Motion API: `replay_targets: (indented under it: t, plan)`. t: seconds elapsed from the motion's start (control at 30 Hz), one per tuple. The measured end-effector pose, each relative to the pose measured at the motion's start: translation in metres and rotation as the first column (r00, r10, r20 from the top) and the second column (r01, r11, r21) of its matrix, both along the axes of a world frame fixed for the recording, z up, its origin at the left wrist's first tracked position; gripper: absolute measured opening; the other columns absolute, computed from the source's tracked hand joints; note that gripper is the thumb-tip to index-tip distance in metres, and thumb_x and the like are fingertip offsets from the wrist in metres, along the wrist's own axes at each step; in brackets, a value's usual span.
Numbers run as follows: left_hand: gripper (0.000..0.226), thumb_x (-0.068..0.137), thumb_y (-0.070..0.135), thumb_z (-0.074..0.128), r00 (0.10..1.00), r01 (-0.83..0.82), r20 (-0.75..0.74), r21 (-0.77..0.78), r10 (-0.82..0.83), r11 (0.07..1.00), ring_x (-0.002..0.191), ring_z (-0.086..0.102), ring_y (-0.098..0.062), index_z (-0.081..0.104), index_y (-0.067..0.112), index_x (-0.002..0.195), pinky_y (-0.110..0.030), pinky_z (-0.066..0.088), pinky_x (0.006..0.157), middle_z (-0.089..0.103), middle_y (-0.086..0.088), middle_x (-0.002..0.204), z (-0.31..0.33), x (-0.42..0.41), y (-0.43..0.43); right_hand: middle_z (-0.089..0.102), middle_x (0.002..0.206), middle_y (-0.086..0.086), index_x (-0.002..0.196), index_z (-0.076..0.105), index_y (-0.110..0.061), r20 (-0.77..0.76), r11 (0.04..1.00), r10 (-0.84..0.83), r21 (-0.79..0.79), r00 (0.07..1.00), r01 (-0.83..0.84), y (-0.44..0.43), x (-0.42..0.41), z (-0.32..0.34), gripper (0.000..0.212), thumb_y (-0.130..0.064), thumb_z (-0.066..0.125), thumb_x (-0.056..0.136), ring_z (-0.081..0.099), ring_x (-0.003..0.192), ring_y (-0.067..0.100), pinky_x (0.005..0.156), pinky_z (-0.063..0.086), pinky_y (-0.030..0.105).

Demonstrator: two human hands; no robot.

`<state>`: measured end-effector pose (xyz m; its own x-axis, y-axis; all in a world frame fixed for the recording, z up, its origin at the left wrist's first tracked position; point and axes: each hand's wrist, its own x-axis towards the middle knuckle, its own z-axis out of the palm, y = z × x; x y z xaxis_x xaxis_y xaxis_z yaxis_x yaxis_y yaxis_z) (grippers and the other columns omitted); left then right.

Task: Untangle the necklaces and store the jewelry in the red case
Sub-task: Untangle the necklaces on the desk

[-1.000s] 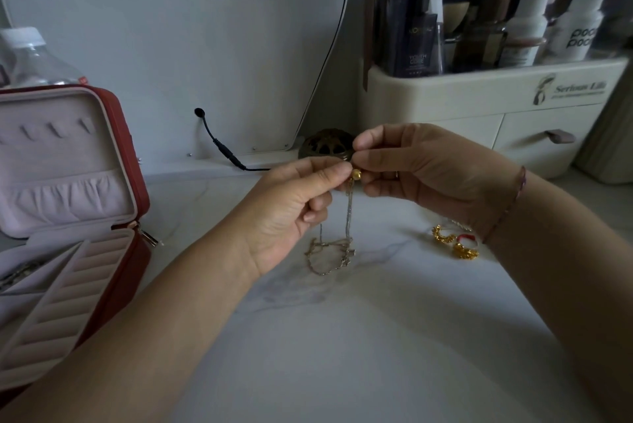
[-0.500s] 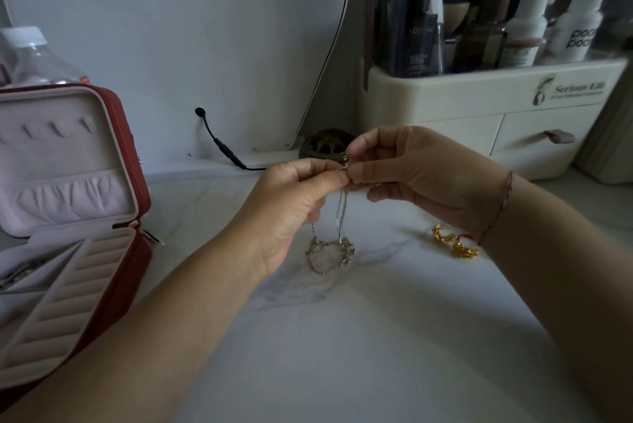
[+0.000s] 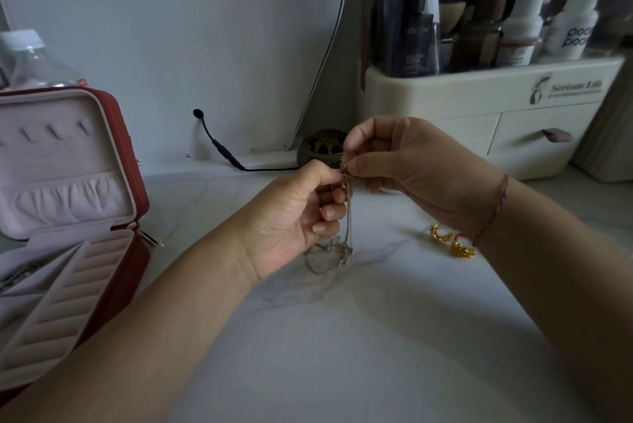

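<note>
The marble tabletop (image 3: 342, 337) carries the red case (image 3: 137, 183), which lies open at the left. Above the middle the left hand (image 3: 291, 217) and right hand (image 3: 414, 169) meet. Each grip is pinched narrow on the top of the tangled necklaces (image 3: 346, 251), whose lower loops pool on the stone. This looks like the untangling step. Next, I'd guess, comes teasing one chain out of the knot without tightening it. Gold earrings (image 3: 452, 244) lie beside the right wrist.
</note>
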<state>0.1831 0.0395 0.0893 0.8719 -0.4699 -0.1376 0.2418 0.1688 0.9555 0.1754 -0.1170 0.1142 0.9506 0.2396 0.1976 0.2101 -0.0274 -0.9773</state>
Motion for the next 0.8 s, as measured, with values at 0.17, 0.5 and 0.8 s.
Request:
replay_targets:
  t: [0.17, 0.5, 0.8]
  plan:
    - [0.009, 0.083, 0.012, 0.054, 0.998, -0.042, 0.055, 0.012, 0.041, 0.999, 0.048, 0.037, -0.006, 0.05, 0.015, 0.074, -0.017, 0.024, 0.043, 0.046, 0.002, 0.064, -0.003, 0.002, 0.0, 0.06, 0.073, 0.007, 0.081, 0.057, -0.009, 0.018, 1.0, -0.011, 0.011, 1.0, 0.011, 0.002, 0.001, -0.001, 0.019, 0.01, 0.057, 0.083, 0.055, 0.059, 0.01, 0.054, 0.043, 0.02]
    - [0.01, 0.09, 0.016, 0.05, 0.986, -0.153, 0.044, -0.13, 0.16, 0.98, 0.053, 0.045, -0.007, 0.05, 0.017, 0.08, -0.017, 0.034, 0.045, 0.052, 0.003, 0.067, 0.004, 0.01, 0.009, 0.055, 0.071, 0.005, 0.076, 0.055, -0.015, -0.125, 0.98, -0.002, 0.199, 0.992, 0.027, -0.012, 0.006, 0.003, 0.023, 0.006, 0.055, 0.085, 0.049, 0.056, 0.01, 0.048, 0.042, 0.016]
    - [0.009, 0.076, 0.021, 0.064, 0.974, -0.051, 0.222, 0.062, 0.036, 0.997, 0.048, 0.026, -0.004, 0.067, 0.018, 0.084, -0.019, 0.017, 0.047, 0.042, 0.012, 0.054, 0.0, -0.003, 0.005, 0.06, 0.073, 0.004, 0.074, 0.055, -0.017, -0.091, 0.981, 0.081, 0.182, 0.993, -0.063, -0.013, 0.006, 0.002, 0.017, -0.009, 0.067, 0.065, 0.05, 0.06, 0.011, 0.058, 0.04, 0.021]
